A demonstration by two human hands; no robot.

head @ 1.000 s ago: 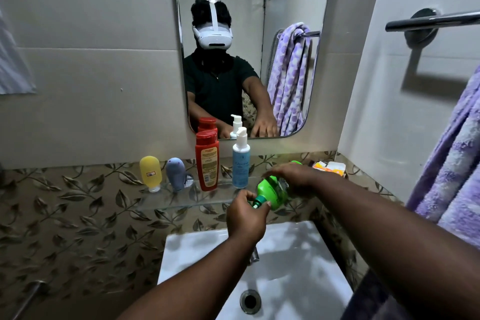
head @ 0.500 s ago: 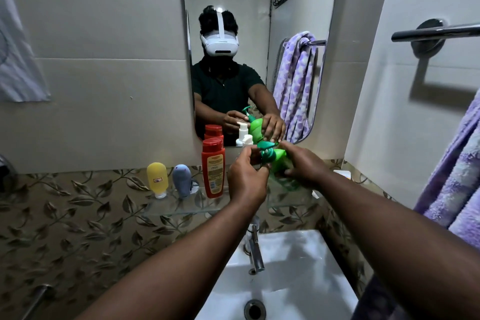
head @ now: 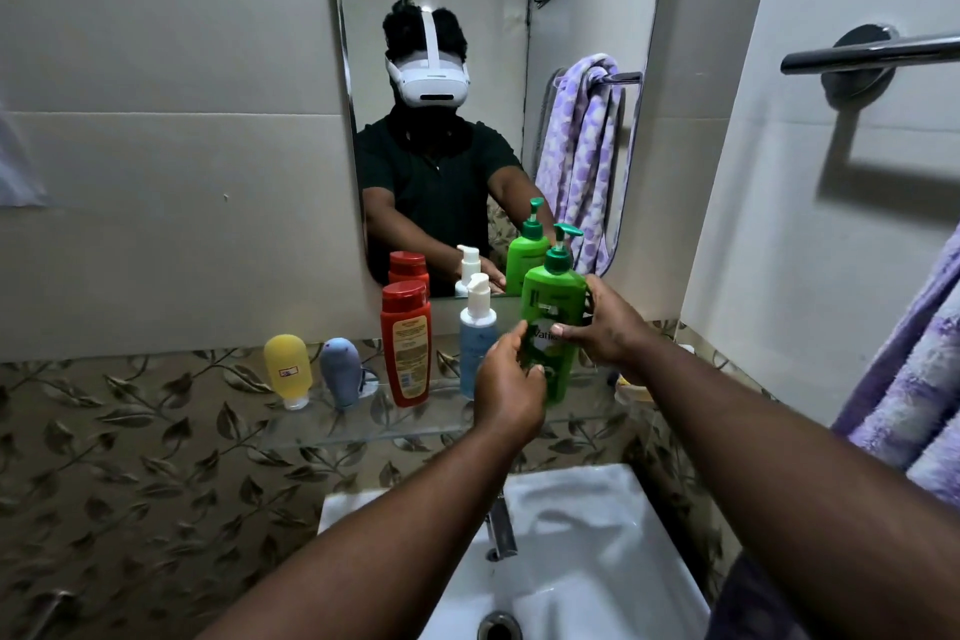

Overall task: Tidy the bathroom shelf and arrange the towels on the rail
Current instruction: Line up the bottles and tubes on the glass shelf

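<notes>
Tilted earlier, the glossy green pump bottle (head: 551,299) now stands upright at centre frame, left hand (head: 506,382) and right hand (head: 605,327) both gripping it.

The left hand (head: 509,387) covers the lower front of the green pump bottle (head: 553,307), so whether its base touches the glass shelf (head: 363,426) cannot be told. Small items (head: 631,387) behind the wrist of the right hand (head: 610,327) are mostly hidden. The towel rail (head: 872,52) and purple towel (head: 914,390) run off the right edge.
</notes>
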